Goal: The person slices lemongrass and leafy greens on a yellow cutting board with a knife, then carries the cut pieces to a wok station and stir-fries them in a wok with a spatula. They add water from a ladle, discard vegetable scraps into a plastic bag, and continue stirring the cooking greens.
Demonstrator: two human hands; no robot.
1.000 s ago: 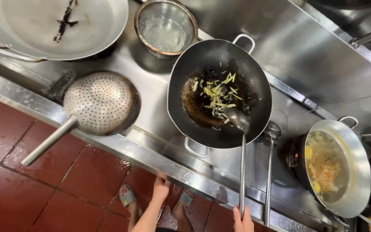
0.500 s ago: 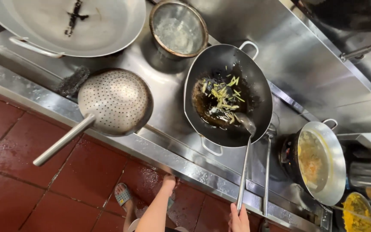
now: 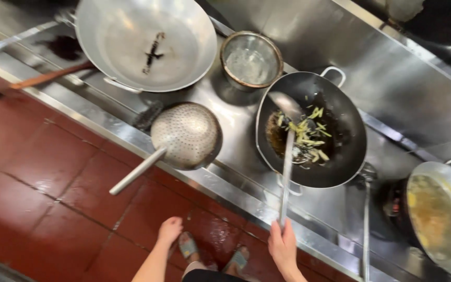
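From the head camera, the right hand [image 3: 283,245] grips the long handle of a ladle [image 3: 287,156], whose bowl hangs over the vegetables in the black wok [image 3: 340,156]. The left hand [image 3: 169,231] hangs empty and loosely open above the red floor [image 3: 37,172], near a perforated strainer [image 3: 186,134].

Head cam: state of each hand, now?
Left hand: loosely curled, holding nothing, hanging over the floor.
Right hand: closed on the ladle handle, bowl over the wok.
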